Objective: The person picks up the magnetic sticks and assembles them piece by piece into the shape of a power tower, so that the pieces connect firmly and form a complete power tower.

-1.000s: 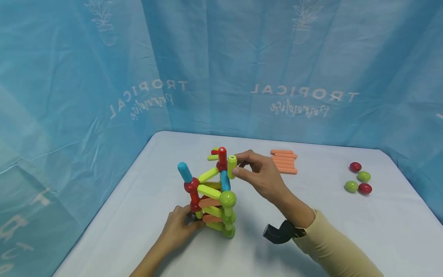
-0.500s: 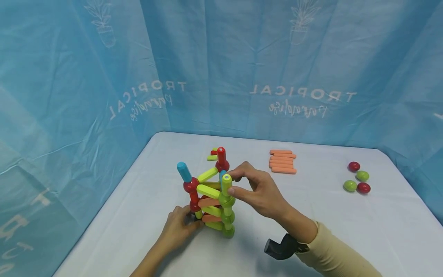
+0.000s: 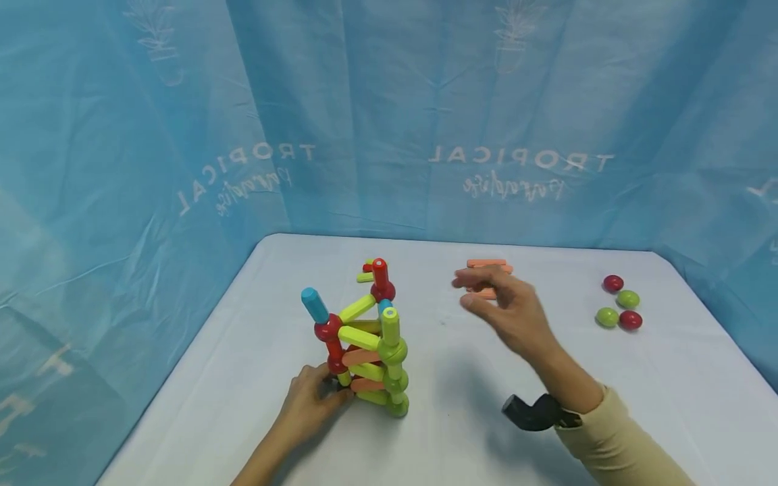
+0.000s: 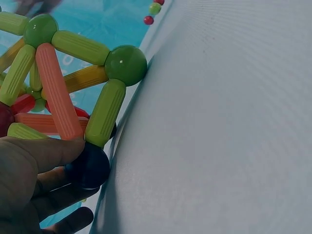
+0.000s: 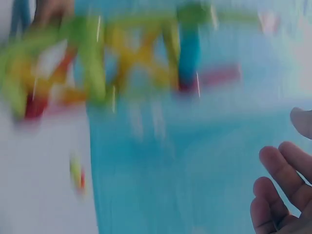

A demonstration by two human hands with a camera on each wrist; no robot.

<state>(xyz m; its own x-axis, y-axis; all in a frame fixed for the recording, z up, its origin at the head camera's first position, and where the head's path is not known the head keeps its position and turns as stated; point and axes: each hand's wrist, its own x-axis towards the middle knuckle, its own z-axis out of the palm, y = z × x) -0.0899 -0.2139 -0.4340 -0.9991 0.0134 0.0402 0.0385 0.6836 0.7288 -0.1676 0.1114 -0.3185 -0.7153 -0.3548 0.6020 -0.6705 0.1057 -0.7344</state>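
Note:
A tower of coloured toy rods and balls stands on the white table, left of centre. Down at its base my left hand pinches a dark blue ball between thumb and fingers, as the left wrist view shows. On the nearest top green ball an upright yellow-green rod stands. A blue rod and a red rod also point up from the top corners. My right hand hovers right of the tower, fingers loosely bent, holding nothing.
Behind my right hand lies a row of orange rods, partly covered by it. Loose red and green balls sit at the right. A few short pieces lie behind the tower. Blue cloth hangs around the table.
My right hand brought the yellow-green rod down onto the nearest top green ball, let go of it, and moved away right and back. The left hand stayed at the base.

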